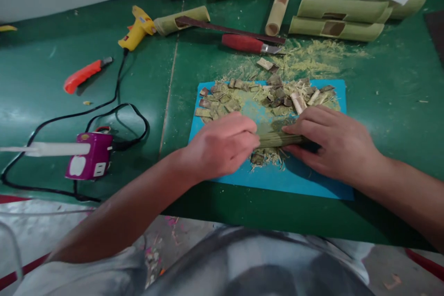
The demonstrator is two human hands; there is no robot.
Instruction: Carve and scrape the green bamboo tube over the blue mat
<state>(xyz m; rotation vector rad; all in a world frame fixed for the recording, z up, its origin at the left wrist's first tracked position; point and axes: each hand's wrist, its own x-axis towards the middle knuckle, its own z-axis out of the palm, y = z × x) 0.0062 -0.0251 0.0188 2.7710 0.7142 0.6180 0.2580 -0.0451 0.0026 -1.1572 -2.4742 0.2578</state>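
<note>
Between my hands lies a greenish bamboo strip (277, 139), lengthwise lines along its face, low over a blue sheet (236, 178). My left hand (225, 143) is closed at its left end, fingertips pressed together. Thumb and fingers of my right hand (329, 141) pinch the right end, which they partly hide. Behind the strip, small cut bamboo pieces (222, 99) and pale shavings (303, 92) are strewn over the sheet. A few more shavings (270, 159) lie just in front of it.
Beyond the sheet are a red-handled knife (243, 43), a dark flat blade (236, 31) and notched bamboo tubes (336, 27). To the left lie an orange cutter (83, 76), a yellow glue gun (137, 30), a purple power socket (92, 155) and black cable (69, 114).
</note>
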